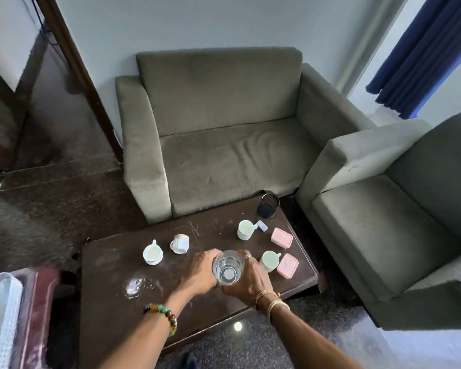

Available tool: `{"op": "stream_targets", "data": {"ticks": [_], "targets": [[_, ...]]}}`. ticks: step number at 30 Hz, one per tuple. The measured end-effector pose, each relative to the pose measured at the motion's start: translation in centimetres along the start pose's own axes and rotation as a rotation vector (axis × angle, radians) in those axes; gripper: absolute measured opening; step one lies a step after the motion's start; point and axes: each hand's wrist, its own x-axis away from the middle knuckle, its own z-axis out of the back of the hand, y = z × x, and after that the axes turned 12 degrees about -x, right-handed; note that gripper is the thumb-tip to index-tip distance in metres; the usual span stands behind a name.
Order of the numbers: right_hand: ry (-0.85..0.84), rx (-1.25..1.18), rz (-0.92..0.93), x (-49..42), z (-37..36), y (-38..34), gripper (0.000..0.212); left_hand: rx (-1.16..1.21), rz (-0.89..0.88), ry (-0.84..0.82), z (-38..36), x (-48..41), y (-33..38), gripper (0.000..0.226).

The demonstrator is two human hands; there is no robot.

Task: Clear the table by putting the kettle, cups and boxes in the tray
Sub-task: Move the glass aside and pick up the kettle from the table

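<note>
A clear glass kettle (227, 267) stands near the middle of the dark wooden table (112, 302). My left hand (201, 272) and my right hand (248, 280) wrap around its two sides. Two white cups (152, 252) (180, 243) sit to the left of the kettle. Another white cup (246, 229) is farther back, and one cup (270, 260) sits right beside my right hand. Two pink boxes (281, 237) (288, 265) lie near the table's right edge. A small blue box (262, 226) rests behind the far cup. A white tray (0, 310) shows at the lower left edge.
A dark wire holder (268, 206) stands at the table's far right corner. A grey sofa (224, 134) sits behind the table and a grey armchair (397, 209) to its right. A wet mark (136, 284) lies on the table's left part. Blue curtains (426, 49) hang at the upper right.
</note>
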Motion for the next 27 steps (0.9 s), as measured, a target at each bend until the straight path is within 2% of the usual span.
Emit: {"op": "stream_targets", "data": {"ticks": [4,12,17,21,27], "targets": [[-0.046,-0.004,0.004,-3.3,-1.0,0.5,0.082,0.047,0.037,0.003,-1.0,-2.8,-1.5,0.028],[-0.139,0.039,0.042,-10.5,-3.6,1.7,0.08,0.134,0.173,0.031,-3.1,-8.4,-4.7,0.039],[-0.212,0.051,0.058,-15.6,-6.5,3.8,0.078,0.371,0.361,0.045,-5.8,-12.4,-6.5,0.04],[-0.258,0.065,0.061,-19.3,-9.3,6.1,0.074,0.384,0.426,0.022,-8.6,-15.3,-8.7,0.042],[-0.332,0.164,0.12,-24.5,-11.7,9.4,0.07,0.41,0.487,-0.024,-12.5,-19.5,-10.7,0.058]]}}
